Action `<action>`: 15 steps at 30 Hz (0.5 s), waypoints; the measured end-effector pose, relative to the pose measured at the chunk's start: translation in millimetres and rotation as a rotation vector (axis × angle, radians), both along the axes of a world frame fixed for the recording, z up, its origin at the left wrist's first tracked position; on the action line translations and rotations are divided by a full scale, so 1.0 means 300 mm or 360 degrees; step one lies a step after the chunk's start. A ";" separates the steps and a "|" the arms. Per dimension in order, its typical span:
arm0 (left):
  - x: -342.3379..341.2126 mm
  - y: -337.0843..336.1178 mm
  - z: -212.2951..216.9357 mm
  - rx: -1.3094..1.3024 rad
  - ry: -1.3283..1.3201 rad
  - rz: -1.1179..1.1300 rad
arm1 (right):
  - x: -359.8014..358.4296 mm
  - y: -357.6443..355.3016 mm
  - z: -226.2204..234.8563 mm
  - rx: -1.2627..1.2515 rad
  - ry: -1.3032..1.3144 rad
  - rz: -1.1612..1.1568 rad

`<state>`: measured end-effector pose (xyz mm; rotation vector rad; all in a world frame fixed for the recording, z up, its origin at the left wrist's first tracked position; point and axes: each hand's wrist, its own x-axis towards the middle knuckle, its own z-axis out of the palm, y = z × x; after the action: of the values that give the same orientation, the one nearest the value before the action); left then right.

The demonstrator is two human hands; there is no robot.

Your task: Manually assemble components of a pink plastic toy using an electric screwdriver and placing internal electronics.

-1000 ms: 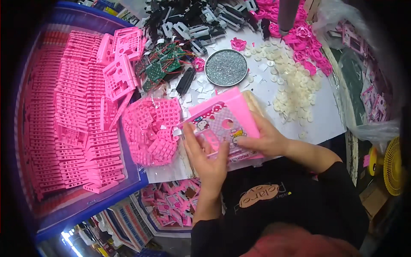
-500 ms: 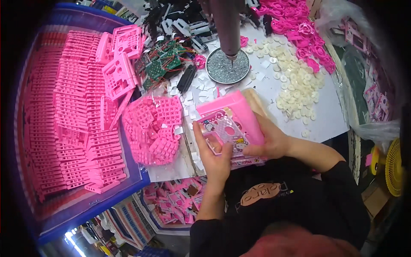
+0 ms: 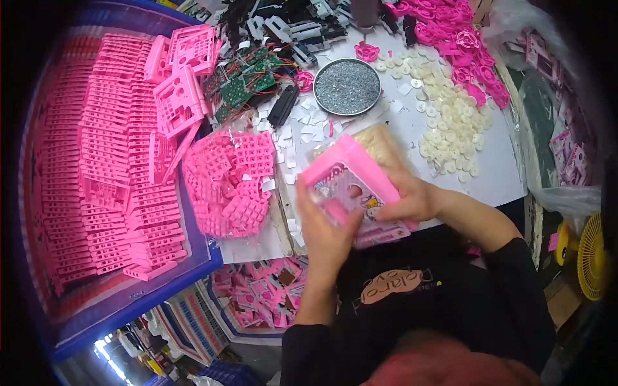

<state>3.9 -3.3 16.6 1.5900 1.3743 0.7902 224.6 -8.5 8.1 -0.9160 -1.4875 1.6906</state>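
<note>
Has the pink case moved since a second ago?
Yes: judged against the round dish, the pink case has shifted slightly toward the near side, widening the gap.

Left of your case [image 3: 362, 163], a crate [image 3: 138, 309] holds frames [image 3: 106, 148]. Behind the case, a dish [image 3: 347, 114] sits left of discs [image 3: 450, 136].

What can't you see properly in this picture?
All in the head view:
Case: its underside is turned away from the camera.
Right hand: some fingertips are hidden by the case.
Grains in the dish: too small to tell apart.
Dark rod: its top is cut off by the upper edge.
Fan: its right side is lost in the picture's dark rim.
</note>
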 end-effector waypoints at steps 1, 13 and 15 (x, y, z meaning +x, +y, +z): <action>-0.011 0.014 -0.024 0.0077 -0.0117 0.0106 | 0.002 0.006 -0.009 -0.0155 0.0173 0.0053; -0.048 0.150 -0.034 0.0191 -0.0864 0.0479 | 0.007 -0.070 0.012 -0.0481 0.0548 -0.0174; -0.054 0.164 -0.033 0.0125 -0.0999 0.0463 | 0.006 -0.079 0.022 -0.0271 0.0387 -0.0252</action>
<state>-12.3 45.9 6.8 1.0613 1.1187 1.3922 226.5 -32.1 14.9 -0.8567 -1.0971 1.7603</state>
